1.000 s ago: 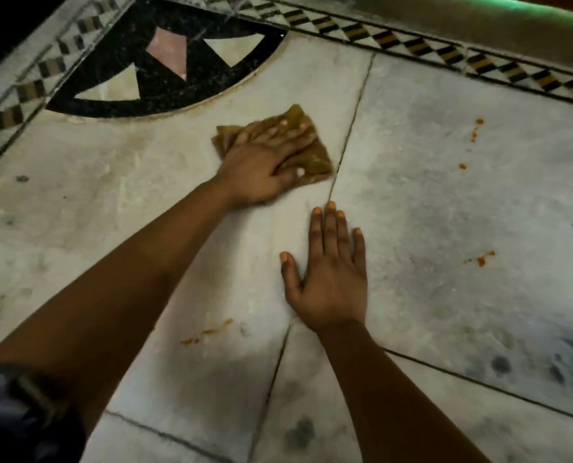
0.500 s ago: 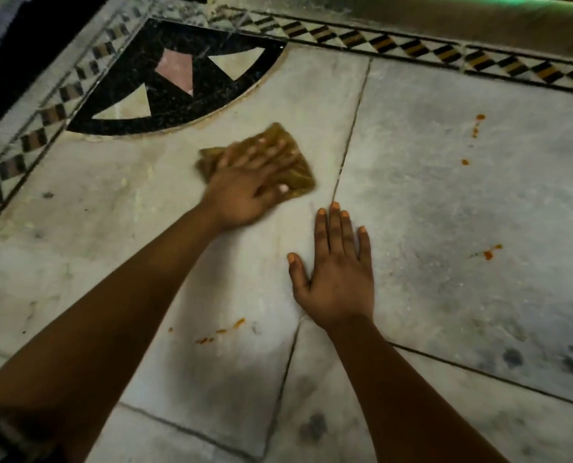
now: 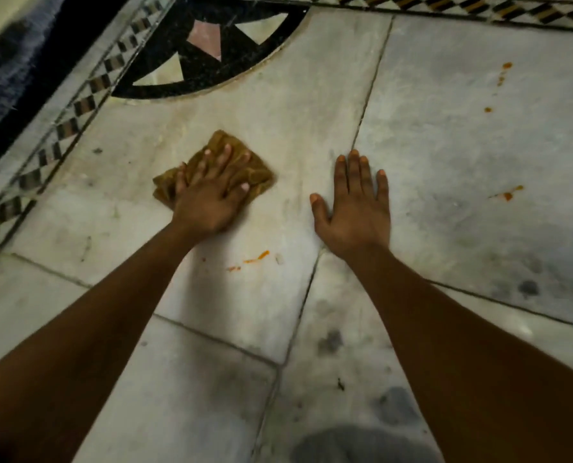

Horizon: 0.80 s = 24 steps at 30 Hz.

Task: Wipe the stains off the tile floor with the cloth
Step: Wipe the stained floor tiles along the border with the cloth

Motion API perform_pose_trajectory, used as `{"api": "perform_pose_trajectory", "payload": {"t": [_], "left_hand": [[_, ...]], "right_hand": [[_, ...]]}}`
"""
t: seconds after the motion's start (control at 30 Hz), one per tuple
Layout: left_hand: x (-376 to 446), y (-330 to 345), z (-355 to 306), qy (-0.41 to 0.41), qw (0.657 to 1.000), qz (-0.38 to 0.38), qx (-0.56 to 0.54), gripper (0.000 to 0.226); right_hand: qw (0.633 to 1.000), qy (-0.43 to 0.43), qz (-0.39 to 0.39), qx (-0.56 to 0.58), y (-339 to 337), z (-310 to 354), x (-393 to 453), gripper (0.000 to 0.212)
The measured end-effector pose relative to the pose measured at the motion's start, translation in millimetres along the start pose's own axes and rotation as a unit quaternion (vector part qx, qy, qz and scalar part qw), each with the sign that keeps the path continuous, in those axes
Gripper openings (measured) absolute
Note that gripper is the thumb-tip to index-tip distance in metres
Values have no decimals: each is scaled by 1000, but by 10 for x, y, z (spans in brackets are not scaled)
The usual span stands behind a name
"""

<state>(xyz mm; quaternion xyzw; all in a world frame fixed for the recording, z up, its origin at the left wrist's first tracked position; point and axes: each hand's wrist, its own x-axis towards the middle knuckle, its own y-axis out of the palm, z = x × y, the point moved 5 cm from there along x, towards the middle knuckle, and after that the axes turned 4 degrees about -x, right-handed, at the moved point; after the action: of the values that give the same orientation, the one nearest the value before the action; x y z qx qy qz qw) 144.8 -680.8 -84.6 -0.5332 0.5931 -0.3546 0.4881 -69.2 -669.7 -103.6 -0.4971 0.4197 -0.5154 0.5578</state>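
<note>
Stains (image 3: 253, 261) of orange mark the tile floor (image 3: 445, 155) in several places: one streak lies just below the left wrist, and smaller drops sit well apart on the right-hand tile, some toward its far edge (image 3: 502, 78) and one nearer its right side (image 3: 507, 194).

From the head view, the cloth (image 3: 223, 162) is a crumpled brown rag lying on the pale left tile, nearer the black inlaid corner (image 3: 208, 51) than the person. The left hand (image 3: 211, 195) presses flat on top of it, fingers spread across the folds, pinning it down rather than gripping it. The right hand (image 3: 356, 208) is released and empty, palm flat on the floor beside the grout line (image 3: 365, 105), apparently bracing the body.

I judge the cloth soft, light and limp, so it will bunch and slide under the palm; broad downward pressure over its middle should control it better than a pinch at one edge. The polished stone looks smooth, so the rag ought to glide easily. The nearest streak lies close below it, and the right tile's spots look untouched.
</note>
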Motion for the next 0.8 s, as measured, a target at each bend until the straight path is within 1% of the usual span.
{"api": "perform_pose_trajectory", "payload": {"t": [0.07, 0.1, 0.2, 0.27, 0.33, 0.43, 0.5, 0.57, 0.6, 0.73, 0.8], "left_hand": [[-57, 71, -142, -36, 999, 3, -10, 52], [-151, 105, -248, -38, 999, 8, -14, 52], [-522, 239, -480, 30, 999, 29, -3, 54], [-769, 266, -411, 70, 997, 42, -3, 55], [-878, 255, -296, 93, 995, 47, 4, 61], [-881, 269, -241, 64, 997, 46, 18, 61], [-842, 294, -347, 14, 999, 34, 11, 57], [-878, 315, -465, -17, 1000, 27, -2, 56], [-951, 338, -501, -13, 1000, 24, 1, 57], [-1251, 354, -396, 57, 998, 11, 28, 55], [-1188, 339, -325, 44, 999, 12, 27, 55]], "right_hand": [[1000, 1, 0, -8, -2, 0, -11, 72], [1000, 3, 1, -17, -16, 7, -29, 69], [1000, 0, 7, -20, -54, 15, -37, 65], [999, -16, 31, -4, -81, 31, -123, 64], [998, -42, 48, -7, -78, 72, -307, 66], [997, -70, 30, -4, -73, 169, -776, 72], [998, -54, -1, 15, -66, 216, -1006, 75], [999, -42, -4, 18, -32, 229, -1076, 75], [999, -42, -2, 17, -20, 227, -1082, 75], [999, -45, -1, 15, -31, 230, -1070, 69], [999, -41, 4, 13, -24, 220, -1078, 68]]}}
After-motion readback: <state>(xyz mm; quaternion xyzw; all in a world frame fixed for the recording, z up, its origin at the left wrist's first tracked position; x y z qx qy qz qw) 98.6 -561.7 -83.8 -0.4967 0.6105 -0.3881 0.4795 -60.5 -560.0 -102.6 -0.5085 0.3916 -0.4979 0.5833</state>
